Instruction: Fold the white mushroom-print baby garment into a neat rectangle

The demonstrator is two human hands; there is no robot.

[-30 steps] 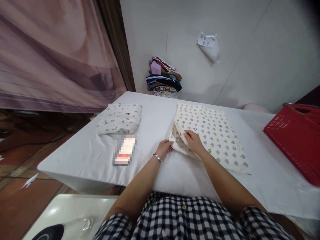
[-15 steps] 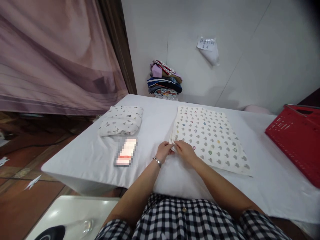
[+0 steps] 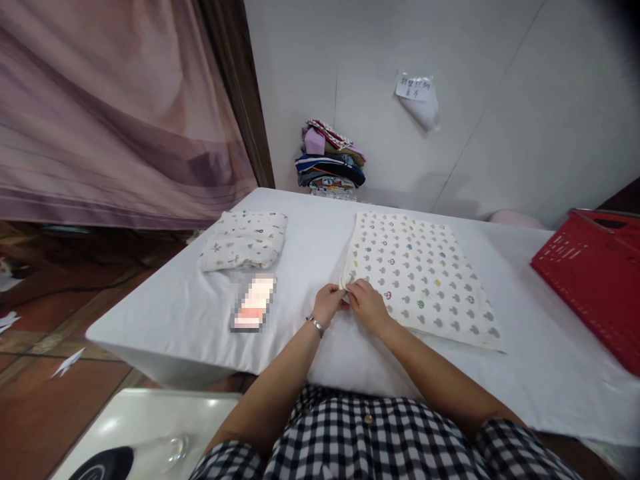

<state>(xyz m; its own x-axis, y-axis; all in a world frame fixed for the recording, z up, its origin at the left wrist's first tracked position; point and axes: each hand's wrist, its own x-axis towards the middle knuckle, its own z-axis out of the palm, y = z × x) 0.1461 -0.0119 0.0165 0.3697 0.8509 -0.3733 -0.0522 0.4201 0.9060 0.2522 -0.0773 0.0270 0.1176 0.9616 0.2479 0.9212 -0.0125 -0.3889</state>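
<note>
A white cloth with grey and coloured mushroom prints [image 3: 425, 273] lies folded flat on the white-covered table [image 3: 520, 387]. At its near left corner, my left hand [image 3: 328, 303] pinches the edge, a silver bracelet on its wrist. My right hand [image 3: 367, 303] grips the same corner, its fingertips almost meeting those of the left. The fingertips and the layers between them are partly hidden. Further left lies another folded white cloth with small dark prints [image 3: 245, 241], untouched by either hand.
A phone with a blurred screen [image 3: 254, 303] lies left of my hands. On the right stands a red plastic basket [image 3: 590, 280]. Folded clothes [image 3: 330, 163] are stacked by the wall behind the table. A white stool [image 3: 150, 417] stands at the lower left.
Both hands stay at the cloth's corner, with only a slight shift of the right fingers. The cloth lies as before.
</note>
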